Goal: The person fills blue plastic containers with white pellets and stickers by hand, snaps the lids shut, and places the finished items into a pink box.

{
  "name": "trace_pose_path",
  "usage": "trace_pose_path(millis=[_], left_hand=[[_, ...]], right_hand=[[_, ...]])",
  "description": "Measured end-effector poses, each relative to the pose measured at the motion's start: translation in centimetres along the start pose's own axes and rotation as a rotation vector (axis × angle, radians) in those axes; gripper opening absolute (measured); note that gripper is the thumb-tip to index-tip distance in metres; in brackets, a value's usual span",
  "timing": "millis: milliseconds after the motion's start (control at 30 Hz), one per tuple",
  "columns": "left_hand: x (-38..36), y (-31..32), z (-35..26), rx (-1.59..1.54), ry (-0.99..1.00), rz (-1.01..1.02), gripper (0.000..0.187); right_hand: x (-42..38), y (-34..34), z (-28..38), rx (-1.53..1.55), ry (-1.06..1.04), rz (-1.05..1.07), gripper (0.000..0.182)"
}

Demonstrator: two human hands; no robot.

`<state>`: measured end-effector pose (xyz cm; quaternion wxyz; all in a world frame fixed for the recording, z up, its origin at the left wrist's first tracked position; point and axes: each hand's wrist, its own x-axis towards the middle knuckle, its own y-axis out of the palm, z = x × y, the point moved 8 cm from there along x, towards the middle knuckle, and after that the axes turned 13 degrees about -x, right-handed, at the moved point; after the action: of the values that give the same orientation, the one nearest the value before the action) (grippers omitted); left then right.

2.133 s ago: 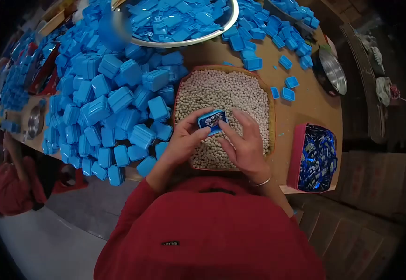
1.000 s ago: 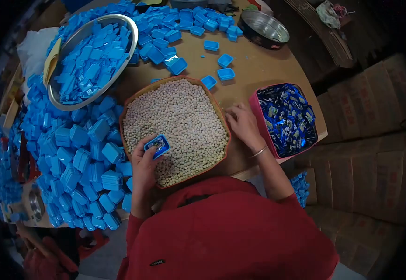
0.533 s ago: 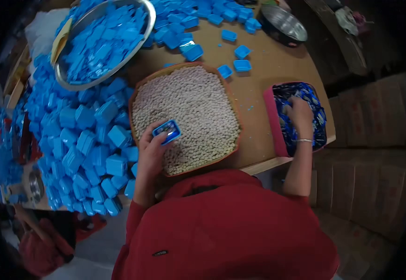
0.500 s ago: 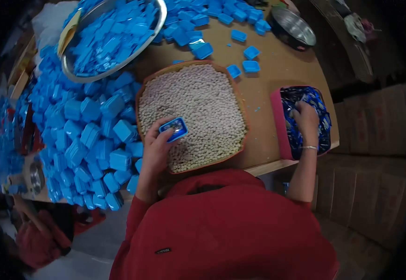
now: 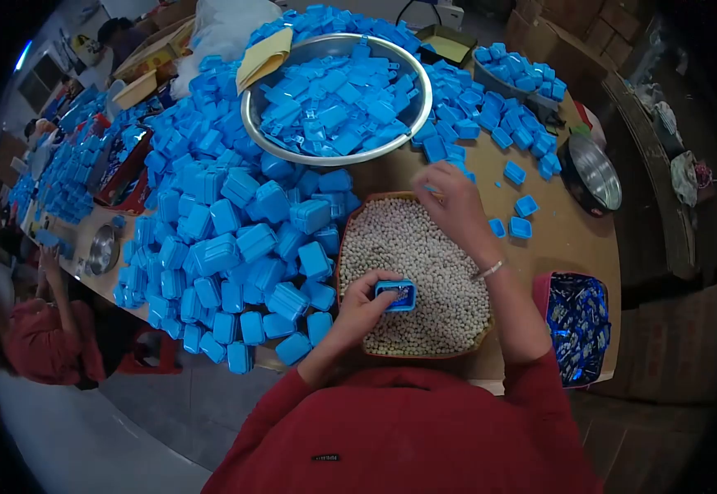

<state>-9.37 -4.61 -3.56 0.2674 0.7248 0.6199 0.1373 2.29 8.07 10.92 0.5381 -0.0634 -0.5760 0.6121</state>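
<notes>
My left hand (image 5: 360, 311) is closed around a small blue plastic box (image 5: 408, 305) over the pellet tub; a dark, shiny packet shows inside it. My right hand (image 5: 449, 198) hangs over the tub's far edge, near the metal bowl, fingers loosely curled and apart with nothing visible in them. Whitish round pellets (image 5: 391, 239) fill the orange-rimmed tub beneath both hands. Flat blue plastic lids (image 5: 333, 103) heap up in the wide metal bowl (image 5: 253, 123). Dark blue foil packets (image 5: 576, 325) fill the pink box (image 5: 542, 292) at the right.
A large pile of closed blue boxes (image 5: 235, 247) covers the table's left part. Loose open blue boxes (image 5: 520, 227) lie at the right, near a dark round pan (image 5: 593, 177). Another person (image 5: 49, 333) sits at the left. Cartons (image 5: 671, 346) stand at the right.
My right hand has left the packet box and moved leftward and away from me toward the bowl. The view has shifted. My left hand still holds the blue box above the pellets.
</notes>
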Motion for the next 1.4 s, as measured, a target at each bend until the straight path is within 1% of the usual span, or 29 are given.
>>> trace_pose_path(millis=[33, 100, 167, 200, 300, 333, 400, 433, 467, 500, 533, 600, 667, 767, 800, 833, 900, 1000, 1100, 1200, 1300, 1400], left_hand=[[0.1, -0.2, 0.0, -0.006, -0.007, -0.014, 0.022], [0.3, -0.4, 0.3, -0.052, -0.013, -0.024, 0.022], [0.1, -0.4, 0.0, -0.004, -0.058, -0.024, 0.022], [0.2, -0.4, 0.2, -0.025, -0.037, 0.006, 0.025], [0.0, -0.1, -0.1, -0.082, -0.055, 0.014, 0.029], [0.1, -0.4, -0.1, -0.119, -0.034, 0.011, 0.032], [0.2, -0.7, -0.4, -0.149, -0.044, -0.02, 0.038], [0.0, -0.9, -0.3, -0.189, -0.095, -0.05, 0.044], [-0.1, -0.7, -0.5, -0.193, -0.076, -0.035, 0.047], [0.1, -0.5, -0.9, -0.191, -0.044, -0.009, 0.05], [0.0, -0.2, -0.9, -0.243, -0.061, 0.004, 0.057], [0.0, -0.2, -0.5, -0.234, -0.066, 0.063, 0.059], [0.0, 0.1, -0.5, -0.218, -0.068, 0.065, 0.061], [0.1, 0.5, -0.8, -0.172, -0.049, 0.038, 0.063], [0.0, 0.4, -0.9, -0.144, -0.037, 0.019, 0.063], [0.0, 0.1, -0.6, -0.113, -0.062, 0.017, 0.061], [0.1, 0.0, -0.4, -0.045, -0.04, 0.036, 0.058], [0.0, 0.6, -0.4, -0.004, -0.016, 0.056, 0.052], [0.0, 0.8, -0.3, 0.007, -0.019, 0.071, 0.05], [0.1, 1.0, 0.1, 0.006, -0.027, 0.097, 0.049], [0.3, 1.2, 0.6, 0.028, -0.026, 0.14, 0.049], [0.1, 1.2, 0.4, 0.07, -0.039, 0.13, 0.049]], right_hand=[[2.3, 0.8, -0.6, -0.067, -0.038, -0.06, 0.008], [6.9, 3.0, -2.0, -0.29, -0.089, -0.079, 0.02], [10.4, 7.0, -4.1, -0.503, 0.008, 0.219, 0.029], [11.5, 8.3, -5.2, -0.605, 0.062, 0.371, 0.033], [12.7, 10.4, -5.9, -0.623, 0.015, 0.658, 0.041], [12.3, 10.1, -5.7, -0.603, -0.009, 0.627, 0.036], [10.7, 5.9, -3.5, -0.499, -0.083, 0.234, 0.032], [8.8, 3.9, -2.5, -0.427, -0.099, 0.146, 0.028], [6.6, 1.5, -1.3, -0.359, -0.11, 0.047, 0.024], [4.1, 0.8, -1.5, -0.227, 0.022, 0.212, 0.023], [1.0, 0.4, -1.8, -0.096, 0.157, 0.367, 0.022], [-6.0, 2.4, -4.1, 0.208, 0.452, 0.598, 0.023], [-11.9, 4.5, -6.0, 0.037, 0.436, 0.612, 0.022], [-14.1, 2.2, -4.1, -0.444, 0.314, 0.35, 0.019], [-14.4, 1.7, -3.7, -0.356, 0.347, 0.313, 0.02], [-14.0, 1.5, -2.7, -0.313, 0.291, 0.297, 0.021], [-13.5, 1.0, -1.0, -0.231, 0.179, 0.257, 0.023], [-14.4, 2.9, -2.1, -0.177, 0.098, 0.372, 0.03], [-14.6, 3.0, -2.8, -0.109, 0.047, 0.412, 0.034], [-14.7, 3.5, -3.6, -0.104, 0.132, 0.431, 0.032], [-14.0, 3.9, -2.4, -0.182, 0.092, 0.323, 0.03], [-13.8, 3.8, -2.9, -0.194, 0.153, 0.323, 0.027]])
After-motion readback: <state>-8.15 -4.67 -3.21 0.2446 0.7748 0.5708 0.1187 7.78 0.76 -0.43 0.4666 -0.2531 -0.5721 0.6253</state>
